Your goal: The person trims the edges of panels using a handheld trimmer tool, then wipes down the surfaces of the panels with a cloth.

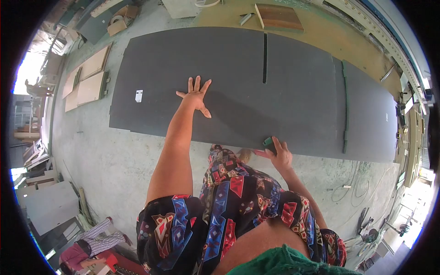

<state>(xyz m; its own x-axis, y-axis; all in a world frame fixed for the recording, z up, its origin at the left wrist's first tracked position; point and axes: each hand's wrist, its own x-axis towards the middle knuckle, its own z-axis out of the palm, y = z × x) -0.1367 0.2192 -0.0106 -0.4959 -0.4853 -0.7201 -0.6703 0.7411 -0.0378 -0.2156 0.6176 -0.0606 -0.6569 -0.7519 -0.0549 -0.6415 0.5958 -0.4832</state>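
Note:
A long dark grey board (220, 55) lies across in front of me, with a narrow dark slot running in from its far edge. My left hand (196, 98) rests on its surface, fingers spread apart, holding nothing. At the near edge, my right hand (280, 158) is closed around a small dark green block (269, 144), which touches the board there. Something pink (261, 153) shows just below that hand; its kind is unclear. A white label (139, 96) is stuck on the board to the left of my left hand.
A green strip (345, 110) crosses the boards on the right. Light wooden panels (91, 87) lie on the floor at left. A brown wooden piece (278, 17) is beyond the far edge. Cables (348, 187) trail across the floor at right. Another person (91, 243) is at lower left.

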